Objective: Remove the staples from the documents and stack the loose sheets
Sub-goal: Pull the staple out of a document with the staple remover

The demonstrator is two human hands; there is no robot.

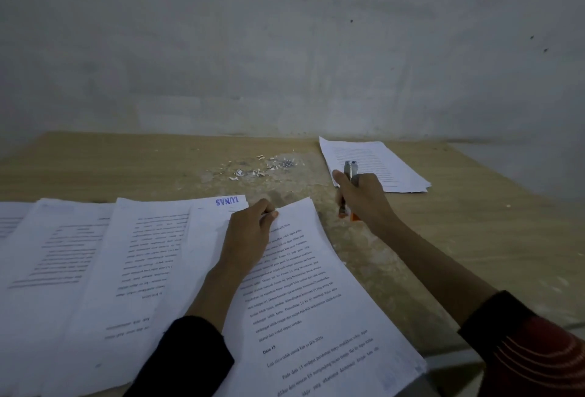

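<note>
A printed document [316,301] lies at the table's front, its top left corner pinched between the thumb and fingers of my left hand [250,232]. To its right, my right hand [364,197] is closed around a metal staple-removing tool [350,172] with an orange tip, held upright just above the table. A stack of loose sheets [380,162] lies at the back right, just behind that hand. More printed documents [126,263] overlap to the left; one bears a blue stamp.
A scatter of removed staples and paper bits [262,167] lies at the middle back of the wooden table [474,238]. A grey wall [285,48] stands right behind the table. The table's right edge runs diagonally at the far right.
</note>
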